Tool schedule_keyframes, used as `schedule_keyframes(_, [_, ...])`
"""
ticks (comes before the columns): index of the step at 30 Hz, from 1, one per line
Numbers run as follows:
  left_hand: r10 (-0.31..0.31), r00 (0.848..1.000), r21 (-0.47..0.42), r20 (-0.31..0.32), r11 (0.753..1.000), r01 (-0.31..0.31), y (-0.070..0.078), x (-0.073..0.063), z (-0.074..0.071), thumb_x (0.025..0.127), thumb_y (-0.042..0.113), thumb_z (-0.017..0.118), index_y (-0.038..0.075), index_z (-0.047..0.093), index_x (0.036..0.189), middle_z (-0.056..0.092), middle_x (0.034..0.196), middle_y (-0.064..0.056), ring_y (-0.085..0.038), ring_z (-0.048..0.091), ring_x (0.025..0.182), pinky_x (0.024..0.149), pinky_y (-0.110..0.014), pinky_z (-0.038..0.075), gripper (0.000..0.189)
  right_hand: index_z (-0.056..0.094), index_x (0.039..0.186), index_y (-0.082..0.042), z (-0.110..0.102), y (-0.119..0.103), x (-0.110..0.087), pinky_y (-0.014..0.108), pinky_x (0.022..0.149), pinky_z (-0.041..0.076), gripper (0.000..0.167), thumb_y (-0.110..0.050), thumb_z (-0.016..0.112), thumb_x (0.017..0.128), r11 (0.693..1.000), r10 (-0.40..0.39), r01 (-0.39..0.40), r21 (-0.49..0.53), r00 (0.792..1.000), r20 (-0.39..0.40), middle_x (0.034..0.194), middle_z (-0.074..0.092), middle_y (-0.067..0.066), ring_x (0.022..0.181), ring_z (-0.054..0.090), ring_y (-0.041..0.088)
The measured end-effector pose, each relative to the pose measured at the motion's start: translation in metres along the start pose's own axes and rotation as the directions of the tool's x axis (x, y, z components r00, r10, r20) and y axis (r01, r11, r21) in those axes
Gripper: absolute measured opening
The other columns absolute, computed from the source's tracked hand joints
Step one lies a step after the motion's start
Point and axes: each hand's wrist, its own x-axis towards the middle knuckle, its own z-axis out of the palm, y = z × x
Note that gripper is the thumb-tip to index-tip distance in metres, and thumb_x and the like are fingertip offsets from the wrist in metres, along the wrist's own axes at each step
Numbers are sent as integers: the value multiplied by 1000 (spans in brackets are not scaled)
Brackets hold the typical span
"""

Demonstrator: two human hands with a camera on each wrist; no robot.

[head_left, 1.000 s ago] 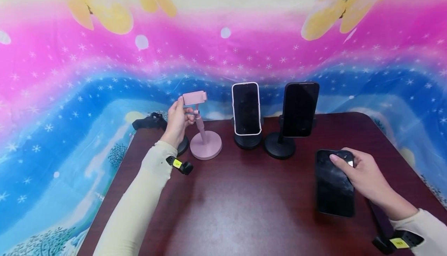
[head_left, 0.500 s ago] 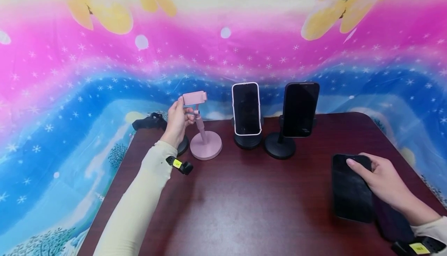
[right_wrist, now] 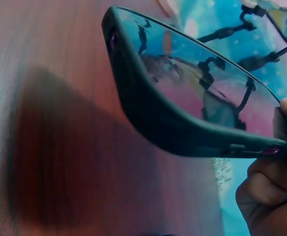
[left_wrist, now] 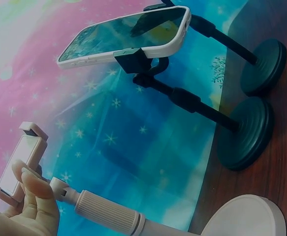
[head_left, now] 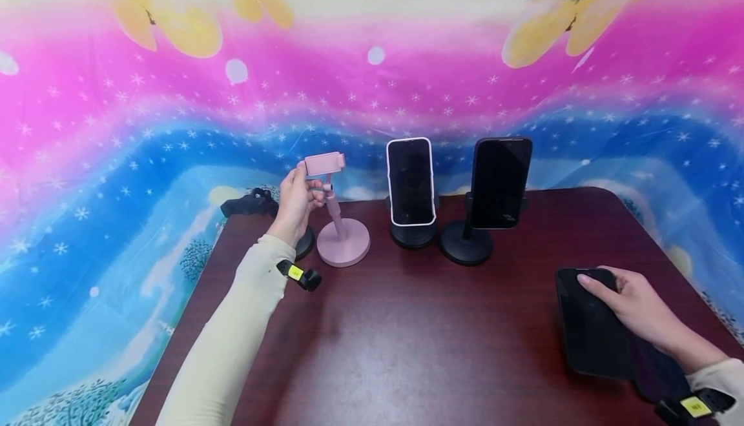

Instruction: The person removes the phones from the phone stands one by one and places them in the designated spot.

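Note:
My left hand (head_left: pixel 295 205) is up at the head of a pink phone stand (head_left: pixel 343 243), its thumb and fingers gripping the clamp (left_wrist: pixel 25 157). No phone sits in that clamp. At the right side of the table my right hand (head_left: pixel 642 306) holds a black-cased phone (head_left: pixel 593 329) by its upper end, thumb on the screen. The phone hangs tilted above the tabletop, its shadow below it in the right wrist view. Partly hidden beneath it and the wrist lies another dark phone (head_left: pixel 659 371).
Near the back edge, a white-cased phone (head_left: pixel 410 182) and a black phone (head_left: pixel 501 184) stand upright in black stands. A further black stand (head_left: pixel 250 202) is partly behind my left hand. Beyond the dark red wooden table (head_left: pixel 401 342) hangs a patterned cloth (head_left: pixel 372 90).
My right hand has carried the black phone to the right and a little nearer to me, over the dark phone on the table. The left hand stays on the pink clamp.

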Motion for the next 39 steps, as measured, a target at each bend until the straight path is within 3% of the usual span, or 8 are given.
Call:
schedule_keyframes(6, [1, 1000, 6, -9, 1000, -1, 0, -1, 1, 109, 48, 30, 16, 46, 123, 55, 79, 1, -5, 50, 52, 56, -19, 45, 38, 62, 110, -1, 3, 15, 4, 29, 53, 43, 36, -33, 46, 109, 1000, 22, -22, -1, 999, 38, 50, 41, -5, 46, 51, 20])
schedule_keyframes(12, [5, 1000, 2, -2, 1000, -5, 0, -1, 0, 109, 48, 31, 16, 46, 120, 55, 78, 2, -5, 50, 52, 56, -19, 46, 37, 52, 86, -1, 5, 27, 7, 29, 54, 42, 44, -37, 44, 109, 998, 65, -66, 1, 992, 105, 54, 36, -8, 50, 52, 20])
schedule_keyframes(17, [7, 1000, 14, -6, 1000, -7, 0, -1, 2, 109, 47, 30, 15, 46, 123, 55, 78, 2, -5, 50, 52, 56, -19, 46, 38, 57, 90, 0, 6, 37, 10, 30, 54, 37, 45, -40, 44, 109, 996, 83, -78, -50, 989, 119, 55, 28, -9, 46, 39, 14])
schedule_keyframes(24, [11, 1000, -2, -6, 1000, -11, 1, -1, 2, 110, 46, 29, 16, 47, 118, 56, 76, 2, -5, 52, 52, 54, -18, 45, 36, 52, 82, -5, 7, 44, 15, 28, 52, 35, 46, -43, 47, 107, 989, 102, -87, -121, 987, 122, 56, 29, -9, 47, 38, 10])
schedule_keyframes(27, [14, 1000, 7, -9, 1000, -14, 0, 0, 1, 109, 47, 29, 16, 48, 119, 56, 76, 2, -5, 51, 52, 55, -19, 46, 37, 60, 107, 7, 7, 46, 16, 29, 50, 34, 51, -43, 47, 107, 985, 106, -86, -150, 985, 134, 54, 29, -8, 43, 30, 8])
schedule_keyframes(31, [11, 1000, 7, -7, 1000, -11, -1, 0, 1, 109, 47, 29, 15, 48, 121, 56, 77, 1, -6, 53, 52, 56, -20, 46, 39, 40, 140, 20, 9, 48, 17, 29, 49, 36, 72, -43, 49, 106, 981, 113, -84, -177, 980, 161, 53, 30, -7, 42, 27, 7])
schedule_keyframes(33, [10, 1000, 8, -3, 1000, -10, -1, 0, 1, 109, 48, 29, 15, 47, 122, 56, 77, 0, -6, 53, 53, 56, -20, 46, 40, 43, 139, 18, 10, 49, 16, 28, 48, 36, 68, -41, 51, 106, 980, 99, -68, -187, 982, 160, 53, 32, -7, 42, 29, 7])
schedule_keyframes(39, [12, 1000, 22, -2, 1000, -12, -1, -1, 0, 109, 48, 28, 14, 46, 126, 55, 79, 1, -5, 51, 53, 56, -19, 46, 42, 64, 111, 4, 14, 55, 15, 26, 50, 32, 40, -35, 59, 103, 970, 35, -15, -242, 996, 79, 62, 45, -3, 51, 37, 5])
